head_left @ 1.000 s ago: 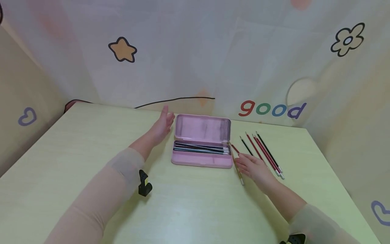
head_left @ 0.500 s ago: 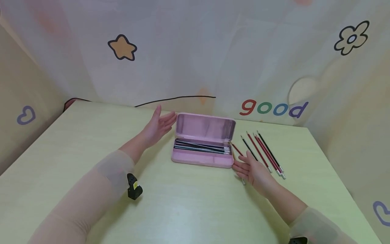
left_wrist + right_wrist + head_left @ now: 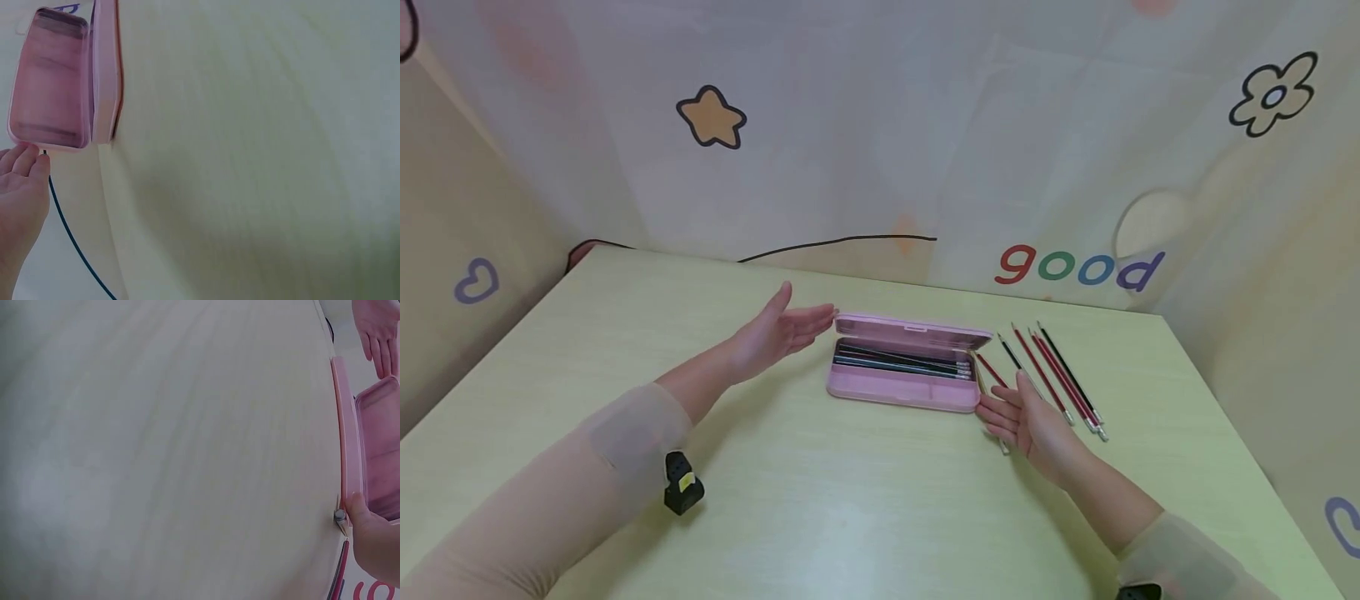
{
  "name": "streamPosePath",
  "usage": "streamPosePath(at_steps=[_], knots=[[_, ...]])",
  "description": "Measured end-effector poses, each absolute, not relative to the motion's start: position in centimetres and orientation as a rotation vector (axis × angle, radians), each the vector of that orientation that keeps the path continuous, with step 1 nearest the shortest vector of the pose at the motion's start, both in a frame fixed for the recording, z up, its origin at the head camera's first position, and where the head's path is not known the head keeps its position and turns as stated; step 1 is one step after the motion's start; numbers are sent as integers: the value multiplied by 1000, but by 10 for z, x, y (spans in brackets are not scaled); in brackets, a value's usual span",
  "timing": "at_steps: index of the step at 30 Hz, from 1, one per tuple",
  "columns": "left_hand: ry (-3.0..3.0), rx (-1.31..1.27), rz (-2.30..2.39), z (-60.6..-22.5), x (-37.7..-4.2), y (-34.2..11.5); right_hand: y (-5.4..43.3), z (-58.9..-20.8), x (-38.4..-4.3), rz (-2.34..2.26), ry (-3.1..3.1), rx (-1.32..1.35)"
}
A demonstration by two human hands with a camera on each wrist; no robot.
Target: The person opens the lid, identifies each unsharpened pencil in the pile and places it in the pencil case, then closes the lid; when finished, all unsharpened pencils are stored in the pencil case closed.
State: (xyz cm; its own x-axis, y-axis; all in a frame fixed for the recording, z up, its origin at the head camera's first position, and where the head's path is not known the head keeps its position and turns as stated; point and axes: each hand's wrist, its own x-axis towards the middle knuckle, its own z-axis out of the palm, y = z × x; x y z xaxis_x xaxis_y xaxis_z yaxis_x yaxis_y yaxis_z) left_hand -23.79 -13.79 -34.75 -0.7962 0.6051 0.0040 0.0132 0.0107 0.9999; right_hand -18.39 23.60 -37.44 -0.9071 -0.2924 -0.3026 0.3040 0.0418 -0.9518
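Note:
A pink pencil case lies on the table, its lid raised and tilted forward over the base. Several dark pencils lie inside, in the rear compartment. My left hand has straight fingers, thumb up, with its fingertips right at the lid's left end; in the left wrist view they meet the lid's corner. My right hand rests its fingers against the base's front right corner, thumb raised, partly covering a gold-coloured pencil beside the case.
Right of the case, several red and black pencils lie slanted on the table, one short red one close to the case. A printed cloth hangs behind the table's back edge. Black cameras sit on the wrists.
The lid has swung forward and down from nearly upright. My left hand has come lower and nearer with it. My right hand's thumb has lifted, its fingers now at the case's corner.

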Motion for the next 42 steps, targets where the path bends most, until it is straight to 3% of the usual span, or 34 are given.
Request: streamPosePath(at_steps=[10,18,27,42], knots=[[2173,606,1335,-350,-214,-141,238,-371,-180,-1803,2080,-42],[2458,736,811,-348,-198,-132,233,-367,-168,-1081,2705,-367],[2789,1023,-111,-363,-175,-113,224,-373,-162,-567,2884,-671],[2881,987,-191,-370,-162,-109,221,-372,-163,-354,2848,-778]])
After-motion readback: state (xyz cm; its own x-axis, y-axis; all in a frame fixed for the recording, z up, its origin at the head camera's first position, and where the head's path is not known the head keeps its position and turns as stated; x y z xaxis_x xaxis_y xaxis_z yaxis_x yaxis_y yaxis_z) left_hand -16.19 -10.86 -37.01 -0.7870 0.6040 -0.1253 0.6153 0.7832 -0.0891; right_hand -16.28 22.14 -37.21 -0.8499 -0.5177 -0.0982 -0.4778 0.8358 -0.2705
